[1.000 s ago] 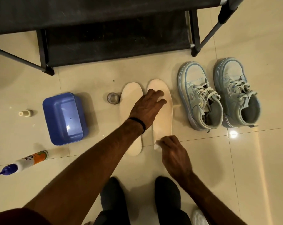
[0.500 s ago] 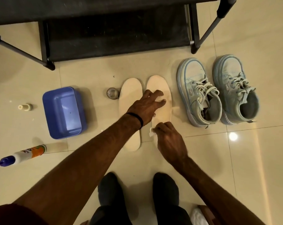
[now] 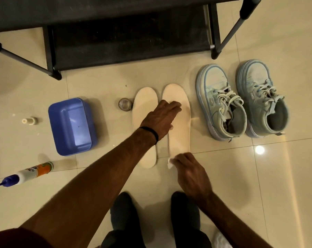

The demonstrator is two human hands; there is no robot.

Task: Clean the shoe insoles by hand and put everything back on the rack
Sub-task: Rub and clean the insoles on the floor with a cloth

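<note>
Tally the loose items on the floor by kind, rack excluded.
Insoles: 2
Shoes: 2
Blue tub: 1
Bottle: 1
Small glass: 1
Cap: 1
White wipe: 1
Total: 9

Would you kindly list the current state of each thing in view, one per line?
Right cream foam insole: flat on the floor, pinned by left hand.
Left cream foam insole: flat beside it.
Small white wipe: pinched by right hand.
Blue plastic tub: upright.
Pale blue sneakers: upright, laced.
White glue bottle: lying, capped.
</note>
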